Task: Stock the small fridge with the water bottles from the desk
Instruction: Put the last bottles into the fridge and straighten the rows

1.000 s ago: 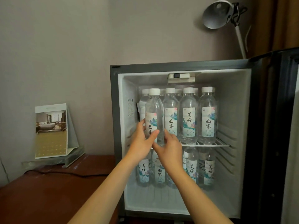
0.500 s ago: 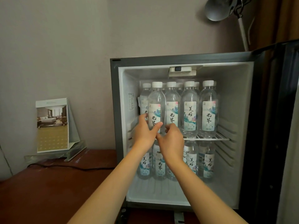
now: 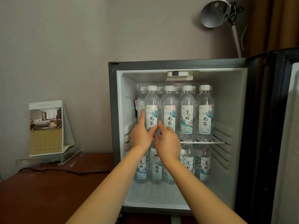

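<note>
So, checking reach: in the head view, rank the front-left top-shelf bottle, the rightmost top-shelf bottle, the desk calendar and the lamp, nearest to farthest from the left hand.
1. Front-left top-shelf bottle, touching the left hand.
2. Rightmost top-shelf bottle, right along the shelf.
3. Desk calendar, left of the fridge.
4. Lamp, high at upper right.

Bottles [image 3: 186, 101]: clear plastic, glossy, smooth. Caps [image 3: 169, 88] are white plastic; labels [image 3: 187, 117] are printed, with a slight sheen.
Fridge [image 3: 112, 110]: outer frame looks like grey metal, matt. Liner [image 3: 226, 102] is white plastic, smooth.
Shelf [image 3: 210, 141]: thin white-coated wire.
Table [image 3: 48, 191]: dark reddish wood, smooth, low sheen.
Calendar [image 3: 46, 128]: printed card.
Lamp [image 3: 213, 13]: silvery metal shade, dull.
Curtain [image 3: 283, 21]: brown cloth.
Wall [image 3: 64, 46]: matt.
</note>
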`<state>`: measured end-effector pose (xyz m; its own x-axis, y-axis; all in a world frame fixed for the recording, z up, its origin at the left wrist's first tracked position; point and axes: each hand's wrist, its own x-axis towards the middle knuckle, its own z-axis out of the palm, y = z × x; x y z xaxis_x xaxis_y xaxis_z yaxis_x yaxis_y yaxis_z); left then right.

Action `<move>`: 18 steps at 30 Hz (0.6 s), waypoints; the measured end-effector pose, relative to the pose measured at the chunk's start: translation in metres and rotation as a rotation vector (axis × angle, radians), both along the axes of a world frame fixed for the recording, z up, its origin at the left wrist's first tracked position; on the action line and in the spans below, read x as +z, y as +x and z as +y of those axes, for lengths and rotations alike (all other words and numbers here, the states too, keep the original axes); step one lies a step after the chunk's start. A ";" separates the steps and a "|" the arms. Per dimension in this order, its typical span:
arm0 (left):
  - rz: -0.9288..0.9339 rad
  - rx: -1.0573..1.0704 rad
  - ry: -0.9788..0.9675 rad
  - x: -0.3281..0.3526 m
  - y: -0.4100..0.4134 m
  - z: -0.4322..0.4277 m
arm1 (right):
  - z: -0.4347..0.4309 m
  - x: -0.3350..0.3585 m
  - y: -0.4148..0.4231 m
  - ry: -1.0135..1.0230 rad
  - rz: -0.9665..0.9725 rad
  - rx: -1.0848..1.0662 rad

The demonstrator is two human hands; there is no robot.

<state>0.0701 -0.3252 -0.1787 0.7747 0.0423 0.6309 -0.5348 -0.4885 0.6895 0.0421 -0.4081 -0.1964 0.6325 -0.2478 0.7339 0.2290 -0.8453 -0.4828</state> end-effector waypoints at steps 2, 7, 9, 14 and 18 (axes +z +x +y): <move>0.006 0.003 0.030 0.000 0.003 0.001 | -0.001 0.003 0.003 -0.015 0.024 -0.001; 0.042 -0.002 0.049 -0.001 0.007 0.005 | -0.002 0.006 0.005 -0.020 0.040 -0.001; 0.039 -0.017 0.036 -0.001 0.007 0.005 | -0.003 0.006 0.005 -0.005 0.054 0.012; 0.076 -0.004 0.077 -0.002 0.006 0.003 | -0.009 0.007 -0.002 0.050 -0.027 0.038; -0.058 0.145 0.162 -0.009 -0.002 -0.009 | -0.019 0.006 -0.008 -0.051 -0.195 -0.038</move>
<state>0.0682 -0.3339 -0.1878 0.7304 0.0449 0.6815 -0.4871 -0.6651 0.5659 0.0346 -0.4273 -0.1903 0.4681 -0.2279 0.8538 0.2818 -0.8772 -0.3887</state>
